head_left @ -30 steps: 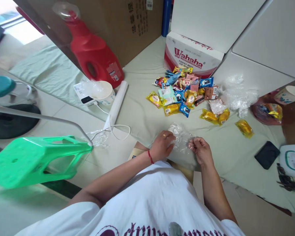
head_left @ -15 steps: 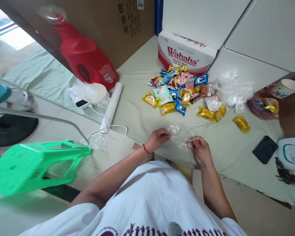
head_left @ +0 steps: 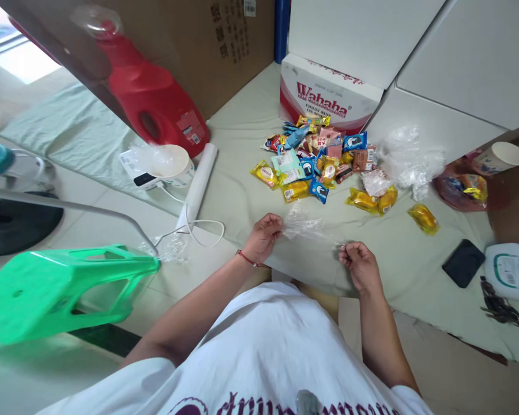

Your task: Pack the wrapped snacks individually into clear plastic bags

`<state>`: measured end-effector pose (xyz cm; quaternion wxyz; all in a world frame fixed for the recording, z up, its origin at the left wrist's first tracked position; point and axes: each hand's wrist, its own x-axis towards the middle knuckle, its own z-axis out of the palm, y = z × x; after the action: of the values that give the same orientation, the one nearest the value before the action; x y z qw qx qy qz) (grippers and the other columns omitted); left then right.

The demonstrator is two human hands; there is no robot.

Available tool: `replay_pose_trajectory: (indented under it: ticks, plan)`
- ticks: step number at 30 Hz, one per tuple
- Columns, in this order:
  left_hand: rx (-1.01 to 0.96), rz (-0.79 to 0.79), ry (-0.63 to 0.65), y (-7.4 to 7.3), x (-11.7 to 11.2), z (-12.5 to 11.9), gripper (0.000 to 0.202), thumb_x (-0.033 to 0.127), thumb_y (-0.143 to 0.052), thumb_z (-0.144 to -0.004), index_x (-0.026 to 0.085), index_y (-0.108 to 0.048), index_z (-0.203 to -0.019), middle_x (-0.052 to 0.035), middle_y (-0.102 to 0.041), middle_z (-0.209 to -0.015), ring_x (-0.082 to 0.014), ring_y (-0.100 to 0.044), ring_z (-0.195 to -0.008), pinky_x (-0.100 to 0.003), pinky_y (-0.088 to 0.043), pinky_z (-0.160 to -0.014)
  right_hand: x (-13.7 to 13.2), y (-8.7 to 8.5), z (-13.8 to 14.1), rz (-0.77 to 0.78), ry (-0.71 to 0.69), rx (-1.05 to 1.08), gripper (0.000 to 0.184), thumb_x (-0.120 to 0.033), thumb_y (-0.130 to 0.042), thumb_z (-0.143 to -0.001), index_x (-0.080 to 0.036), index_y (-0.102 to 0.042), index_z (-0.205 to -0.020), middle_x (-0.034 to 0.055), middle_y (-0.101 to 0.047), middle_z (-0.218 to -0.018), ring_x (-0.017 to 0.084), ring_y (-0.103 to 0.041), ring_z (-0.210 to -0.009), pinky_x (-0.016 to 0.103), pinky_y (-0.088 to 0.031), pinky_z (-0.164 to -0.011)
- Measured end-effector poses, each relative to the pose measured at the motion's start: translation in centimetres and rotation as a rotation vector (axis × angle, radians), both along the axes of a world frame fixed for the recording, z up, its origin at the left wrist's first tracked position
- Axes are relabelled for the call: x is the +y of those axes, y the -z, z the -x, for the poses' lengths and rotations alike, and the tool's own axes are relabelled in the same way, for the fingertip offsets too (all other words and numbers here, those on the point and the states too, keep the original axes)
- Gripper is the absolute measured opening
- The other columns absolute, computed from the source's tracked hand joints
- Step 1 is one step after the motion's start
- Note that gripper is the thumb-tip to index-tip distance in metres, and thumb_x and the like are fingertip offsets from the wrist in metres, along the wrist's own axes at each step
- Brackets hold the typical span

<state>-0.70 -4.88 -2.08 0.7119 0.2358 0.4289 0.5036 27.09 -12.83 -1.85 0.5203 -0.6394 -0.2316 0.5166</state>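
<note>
Nearest, the person's two hands are held apart above the front edge of a pale green sheet [head_left: 242, 202]. The left hand [head_left: 263, 235] is pinched shut on one end of a clear plastic bag [head_left: 305, 226]. The right hand [head_left: 360, 266] is curled closed at the other end, and it seems to grip a thin edge of the film, though the plastic is hard to make out there. The bag hangs stretched between them, just above the sheet.

To the near left, a green plastic stool [head_left: 64, 288] lies tipped on the tiled floor. To the right, a black phone [head_left: 462, 263] rests flat on the sheet. A single yellow packet [head_left: 422, 218] lies beyond it.

Farther off, a pile of snack packets [head_left: 315, 161] lies in the middle of the sheet, with crumpled clear plastic [head_left: 410, 158] just to its right. Behind the pile stands a Wahaha carton [head_left: 328, 101]. At the far left a red jug [head_left: 155, 104] stands beside a brown cardboard box [head_left: 225, 40].
</note>
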Motion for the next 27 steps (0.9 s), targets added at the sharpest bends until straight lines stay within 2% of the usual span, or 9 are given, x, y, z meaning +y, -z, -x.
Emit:
replay_pose_trajectory:
  ticks: [4, 7, 10, 13, 17, 20, 22, 24, 27]
  plan:
    - [-0.079, 0.049, -0.018, 0.4, 0.1, 0.7, 0.04, 0.037, -0.095, -0.067, 0.019, -0.063, -0.082, 0.0015, -0.066, -0.087, -0.0118, -0.063, -0.082, -0.025, -0.057, -0.072, -0.4, 0.2, -1.2, 0.027, -0.045, -0.105, 0.057, -0.067, -0.09, -0.06, -0.021, -0.063, -0.078, 0.0019, -0.069, -0.079, 0.014, -0.063, -0.067, 0.027, -0.054, -0.062]
    - [-0.113, 0.044, -0.022, 0.5, 0.0, 0.8, 0.04, 0.037, -0.094, -0.071, 0.019, -0.06, -0.084, -0.0007, -0.071, -0.094, -0.0136, -0.066, -0.09, -0.03, -0.06, -0.081, -0.7, -0.4, -2.4, 0.041, -0.202, -0.402, 0.053, -0.069, -0.082, -0.069, -0.021, -0.067, -0.085, 0.0052, -0.068, -0.085, 0.02, -0.065, -0.077, 0.035, -0.057, -0.07]
    - [-0.13, 0.037, -0.015, 0.6, -0.1, 0.6, 0.041, 0.036, -0.094, -0.072, 0.019, -0.059, -0.086, -0.0031, -0.074, -0.097, -0.0146, -0.068, -0.093, -0.032, -0.06, -0.085, 0.1, -2.0, -3.2, -0.102, -0.248, -0.838, 0.061, -0.065, -0.079, -0.074, -0.022, -0.069, -0.116, 0.0125, -0.067, -0.117, 0.029, -0.064, -0.108, 0.047, -0.057, -0.09]
    - [-0.134, 0.033, 0.002, 0.6, -0.3, 0.3, 0.043, 0.037, -0.094, -0.072, 0.019, -0.059, -0.088, -0.0047, -0.076, -0.099, -0.0152, -0.07, -0.095, -0.033, -0.06, -0.087, 3.0, -3.6, -2.9, -0.3, -0.272, -1.02, 0.079, -0.064, -0.073, -0.083, -0.026, -0.052, -0.148, 0.015, -0.059, -0.141, 0.032, -0.054, -0.13, 0.053, -0.052, -0.103]
    - [-0.13, 0.015, 0.035, 0.5, -0.6, 0.0, 0.041, 0.037, -0.092, -0.075, 0.019, -0.058, -0.09, -0.0055, -0.077, -0.103, -0.0163, -0.072, -0.099, -0.034, -0.06, -0.09, 9.0, -3.6, -1.1, -0.334, -0.403, -0.943, 0.095, -0.067, -0.077, -0.075, -0.023, -0.045, -0.153, 0.0156, -0.061, -0.14, 0.032, -0.054, -0.129, 0.051, -0.048, -0.105]
    - [-0.127, 0.009, 0.036, 0.5, -0.8, 0.2, 0.041, 0.036, -0.092, -0.077, 0.019, -0.058, -0.091, -0.0055, -0.077, -0.107, -0.0181, -0.073, -0.104, -0.035, -0.061, -0.091, 12.2, -2.7, 0.9, -0.201, -0.674, -0.707, 0.081, -0.064, -0.082, -0.068, -0.019, -0.062, -0.133, 0.0058, -0.071, -0.1, 0.023, -0.063, -0.091, 0.037, -0.051, -0.082]
    - [-0.127, 0.011, 0.014, 0.6, -0.8, 0.6, 0.04, 0.036, -0.091, -0.077, 0.019, -0.056, -0.09, -0.004, -0.076, -0.107, -0.0184, -0.074, -0.103, -0.037, -0.061, -0.091, 12.8, -2.3, 1.9, -0.138, -0.78, -0.553, 0.059, -0.063, -0.081, -0.069, -0.019, -0.071, -0.108, -0.0019, -0.063, -0.074, 0.016, -0.054, -0.067, 0.029, -0.044, -0.064]
    - [-0.134, 0.013, -0.01, 0.8, -0.7, 1.1, 0.04, 0.035, -0.09, -0.079, 0.02, -0.055, -0.089, -0.0026, -0.075, -0.108, -0.0174, -0.075, -0.098, -0.039, -0.062, -0.092, 12.4, -2.1, 2.4, -0.154, -0.728, -0.45, 0.045, -0.061, -0.078, -0.074, -0.019, -0.07, -0.089, -0.0044, -0.055, -0.064, 0.012, -0.045, -0.058, 0.025, -0.036, -0.057]
    - [-0.146, 0.031, -0.016, 1.0, -0.6, 1.5, 0.037, 0.033, -0.087, -0.082, 0.02, -0.053, -0.09, -0.0009, -0.074, -0.106, -0.0165, -0.076, -0.094, -0.041, -0.062, -0.094, 10.8, -1.9, 2.2, -0.208, -0.554, -0.337, 0.038, -0.056, -0.078, -0.078, -0.02, -0.07, -0.083, -0.0048, -0.055, -0.062, 0.011, -0.045, -0.055, 0.024, -0.035, -0.055]
